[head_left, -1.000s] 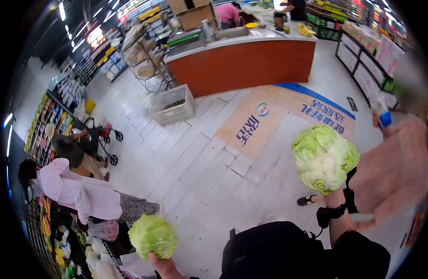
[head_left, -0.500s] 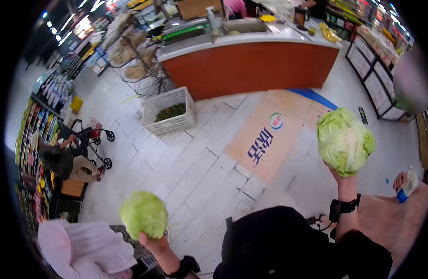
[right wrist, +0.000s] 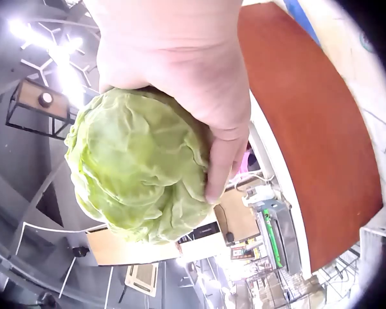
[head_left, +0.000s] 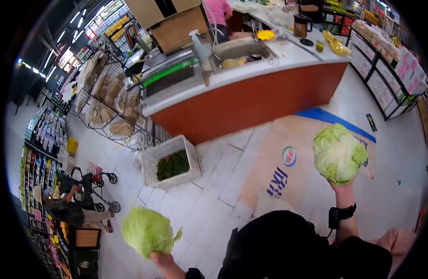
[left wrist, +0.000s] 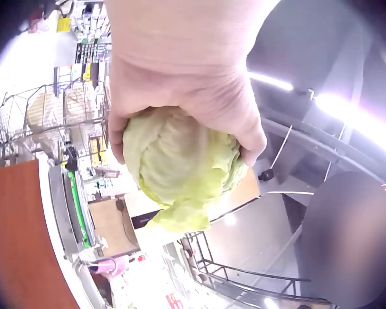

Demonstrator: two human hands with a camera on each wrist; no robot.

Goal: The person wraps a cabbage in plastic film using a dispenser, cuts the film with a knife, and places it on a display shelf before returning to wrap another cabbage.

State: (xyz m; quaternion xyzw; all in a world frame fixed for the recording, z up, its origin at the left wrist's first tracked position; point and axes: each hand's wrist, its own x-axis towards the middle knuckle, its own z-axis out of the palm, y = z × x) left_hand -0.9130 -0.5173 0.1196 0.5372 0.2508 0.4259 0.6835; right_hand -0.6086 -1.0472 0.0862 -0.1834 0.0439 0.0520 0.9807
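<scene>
My left hand point(head_left: 163, 260) grips a pale green head of lettuce point(head_left: 148, 232), held out at the lower left of the head view. In the left wrist view, the thumb and fingers curl around opposite sides of this lettuce point(left wrist: 180, 161), and one loose leaf hangs from it. Farther right, my right hand point(head_left: 342, 186) holds up a second head of lettuce point(head_left: 339, 153), its whitish stem end facing the head camera. The right wrist view shows crinkled leaves on this lettuce point(right wrist: 138, 164), with fingers wrapped along its side.
Ahead stands a red-fronted counter point(head_left: 251, 104) with a sink point(head_left: 244, 56) and a cardboard box point(head_left: 165, 28). A white crate point(head_left: 193, 158) of greens is on the floor before it, beside a wire rack point(head_left: 107, 102). At left, a person point(head_left: 60, 211) stands with a wheeled walker point(head_left: 91, 186).
The view has turned and come closer to the counter and crate. Both hands keep hold of their lettuces. The person in pale pink at the left has left the view.
</scene>
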